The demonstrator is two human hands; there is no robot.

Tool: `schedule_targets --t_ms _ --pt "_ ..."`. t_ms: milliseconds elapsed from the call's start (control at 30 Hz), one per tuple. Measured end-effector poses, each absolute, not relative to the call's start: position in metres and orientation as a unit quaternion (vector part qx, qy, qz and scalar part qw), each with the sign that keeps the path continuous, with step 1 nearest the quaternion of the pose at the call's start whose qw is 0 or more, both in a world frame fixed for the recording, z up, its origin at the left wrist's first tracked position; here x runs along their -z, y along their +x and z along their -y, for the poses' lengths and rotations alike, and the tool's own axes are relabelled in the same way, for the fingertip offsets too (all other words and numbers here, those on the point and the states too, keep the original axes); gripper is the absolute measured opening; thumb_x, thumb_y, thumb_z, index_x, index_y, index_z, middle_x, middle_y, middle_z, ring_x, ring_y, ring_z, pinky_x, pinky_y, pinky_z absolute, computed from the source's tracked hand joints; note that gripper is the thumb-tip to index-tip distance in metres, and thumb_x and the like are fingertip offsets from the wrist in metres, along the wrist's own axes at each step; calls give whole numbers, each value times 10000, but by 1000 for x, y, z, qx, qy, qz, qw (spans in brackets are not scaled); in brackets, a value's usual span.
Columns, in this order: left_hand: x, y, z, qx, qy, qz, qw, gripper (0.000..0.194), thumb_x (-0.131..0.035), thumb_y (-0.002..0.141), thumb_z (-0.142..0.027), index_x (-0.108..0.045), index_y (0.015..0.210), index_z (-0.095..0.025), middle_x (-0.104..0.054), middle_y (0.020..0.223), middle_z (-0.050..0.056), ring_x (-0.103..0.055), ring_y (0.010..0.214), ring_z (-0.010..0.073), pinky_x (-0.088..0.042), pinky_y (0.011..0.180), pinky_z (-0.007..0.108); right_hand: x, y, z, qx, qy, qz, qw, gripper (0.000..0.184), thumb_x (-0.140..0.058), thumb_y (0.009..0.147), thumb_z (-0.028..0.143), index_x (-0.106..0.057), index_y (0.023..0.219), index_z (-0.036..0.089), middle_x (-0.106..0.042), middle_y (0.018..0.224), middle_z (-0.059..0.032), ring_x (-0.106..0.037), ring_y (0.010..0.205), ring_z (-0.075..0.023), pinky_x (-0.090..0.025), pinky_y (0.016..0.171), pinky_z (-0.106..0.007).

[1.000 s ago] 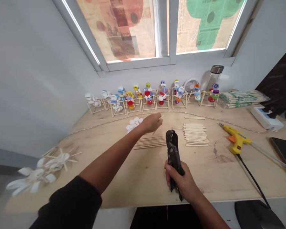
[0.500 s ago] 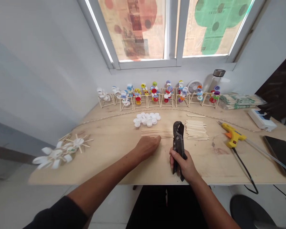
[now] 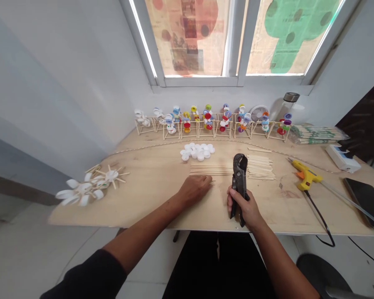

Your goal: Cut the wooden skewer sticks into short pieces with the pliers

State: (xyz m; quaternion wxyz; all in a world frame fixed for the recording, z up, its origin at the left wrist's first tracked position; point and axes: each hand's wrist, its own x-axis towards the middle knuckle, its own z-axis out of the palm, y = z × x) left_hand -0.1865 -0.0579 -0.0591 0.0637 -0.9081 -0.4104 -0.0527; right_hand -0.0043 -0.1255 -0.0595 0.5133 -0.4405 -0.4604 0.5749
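Note:
My right hand (image 3: 244, 206) grips the handles of black cutting pliers (image 3: 239, 173), jaws pointing away from me toward the stick piles. My left hand (image 3: 195, 189) rests on the wooden table (image 3: 149, 195) with fingers curled, pinching a thin wooden stick whose tip shows at its fingertips. Just beyond it lies a row of long thin skewers (image 3: 210, 169). To the right of the pliers is a stack of short cut sticks (image 3: 261, 167). A cluster of white bottle caps (image 3: 197, 151) lies behind the skewers.
A row of small stick-and-cap models (image 3: 212, 122) lines the wall under the window. White spoon-and-stick wheels (image 3: 87, 187) sit at the left edge. A yellow glue gun (image 3: 306, 176), power strip (image 3: 343, 158), dark tablet (image 3: 366, 198), packaged skewers (image 3: 316, 133), small fan and bottle are at right.
My left hand has drawn back from the far caps to the near side of the skewer row. The right hand keeps the pliers and shifted slightly; the view has pulled back.

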Motion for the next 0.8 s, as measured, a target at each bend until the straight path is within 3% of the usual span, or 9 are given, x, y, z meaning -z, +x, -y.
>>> schedule_targets --t_ms 333,500,700,800 --pt "68 -197 61 116 -905 400 82 272 -309 897 -252 -510 739 -161 -557 779 69 -513 741 174 -375 679 306 55 -4 128 -578 -438 460 513 289 -553 779 441 -530 795 153 -519 552 27 -490 440 -104 -392 389 -214" --pt "66 -197 64 140 -879 454 35 247 -319 891 -233 -523 769 -167 -584 826 70 -518 812 178 -364 752 311 55 -4 127 -574 -438 462 515 298 -562 769 450 -538 782 153 -526 546 27 -492 439 -102 -398 414 -220" --pt "60 -203 66 133 -827 546 -6 245 -246 906 -256 -474 948 -176 -623 795 36 -566 674 157 -361 568 254 54 -3 127 -574 -441 463 512 309 -565 762 462 -542 777 155 -529 544 25 -495 440 -106 -402 419 -224" --pt "53 -205 66 89 -826 555 -36 218 -332 879 -329 -451 1016 -208 -642 839 25 -595 717 169 -361 563 248 54 -3 127 -574 -443 462 512 303 -565 763 455 -544 785 154 -528 544 22 -498 444 -108 -408 427 -226"
